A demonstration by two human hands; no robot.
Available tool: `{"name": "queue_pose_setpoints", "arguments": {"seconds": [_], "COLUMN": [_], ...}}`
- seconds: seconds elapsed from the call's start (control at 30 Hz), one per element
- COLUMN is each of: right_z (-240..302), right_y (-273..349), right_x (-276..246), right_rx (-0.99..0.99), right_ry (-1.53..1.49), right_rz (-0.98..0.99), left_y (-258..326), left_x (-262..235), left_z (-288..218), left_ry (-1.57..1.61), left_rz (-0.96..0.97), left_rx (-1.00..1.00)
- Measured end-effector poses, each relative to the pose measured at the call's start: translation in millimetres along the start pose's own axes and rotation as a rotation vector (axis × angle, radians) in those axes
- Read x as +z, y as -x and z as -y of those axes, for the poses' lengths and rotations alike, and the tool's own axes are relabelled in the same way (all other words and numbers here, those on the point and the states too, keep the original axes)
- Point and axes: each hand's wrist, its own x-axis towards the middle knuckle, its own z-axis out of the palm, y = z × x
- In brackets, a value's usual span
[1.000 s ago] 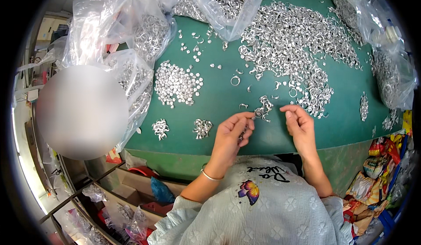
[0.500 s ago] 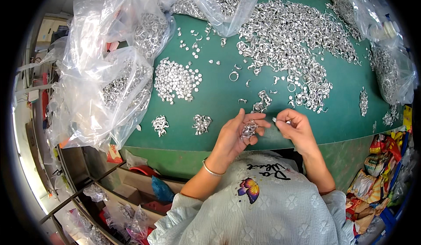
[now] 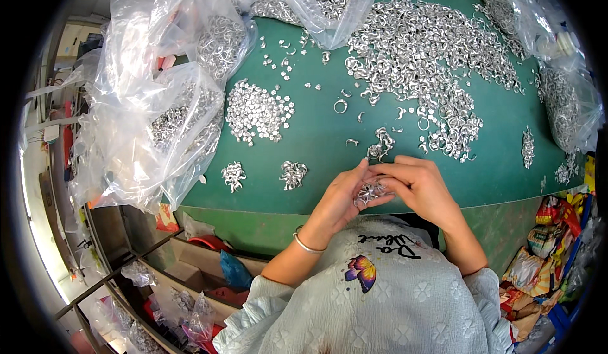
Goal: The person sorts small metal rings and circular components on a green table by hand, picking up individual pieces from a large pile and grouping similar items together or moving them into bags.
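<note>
My left hand (image 3: 337,203) is cupped near the table's front edge, its fingers curled round a handful of small curved silver metal pieces (image 3: 368,193). Over that palm reaches my right hand (image 3: 423,188), its thumb and fingers drawn together at the pieces; what lies between the fingertips is hidden. Just beyond my hands sits a little cluster of silver rings (image 3: 380,143). Two small piles of curved pieces, one (image 3: 293,174) close to my left hand and another (image 3: 234,176) farther left, rest on the green tabletop (image 3: 316,126).
A wide heap of silver rings and curved pieces (image 3: 430,56) covers the far right. Flower-shaped silver pieces (image 3: 258,113) lie at left. Clear plastic bags of metal parts stand at left (image 3: 183,126), far middle (image 3: 329,31) and right (image 3: 563,100). Loose rings (image 3: 341,105) lie mid-table.
My right hand has moved left, from beside my left hand to over its palm, and its fingers now meet the handful. The left hand still cups the pieces.
</note>
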Motion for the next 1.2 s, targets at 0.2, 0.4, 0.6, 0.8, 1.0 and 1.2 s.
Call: {"name": "queue_pose_setpoints", "arguments": {"seconds": [0.2, 0.4, 0.6, 0.8, 1.0, 1.2], "right_z": [0.6, 7.5, 5.8, 6.5, -10.0, -18.5], "right_y": [2.6, 10.6, 13.1, 11.2, 18.2, 20.2], "right_x": [-2.5, -1.8, -3.2, -9.2, -5.4, -8.6], "right_rx": [-0.084, 0.042, 0.001, 0.108, 0.227, 0.395], "right_ry": [0.032, 0.046, -0.008, -0.146, -0.434, -0.856], "right_rz": [0.004, -0.092, -0.060, -0.032, -0.004, 0.101], "left_y": [-2.2, -3.5, -5.9, -2.3, -4.3, -4.7], "left_x": [-3.0, -5.7, -9.4, -2.9, -9.7, -10.3], "left_z": [-0.1, 12.1, 10.9, 11.2, 16.9, 14.9], "left_ry": [0.064, -0.139, -0.105, -0.120, -0.073, -0.077], "left_rz": [0.046, 0.168, 0.254, 0.184, 0.166, 0.205], "left_rx": [-0.051, 0.048, 0.023, 0.024, 0.056, 0.038]}}
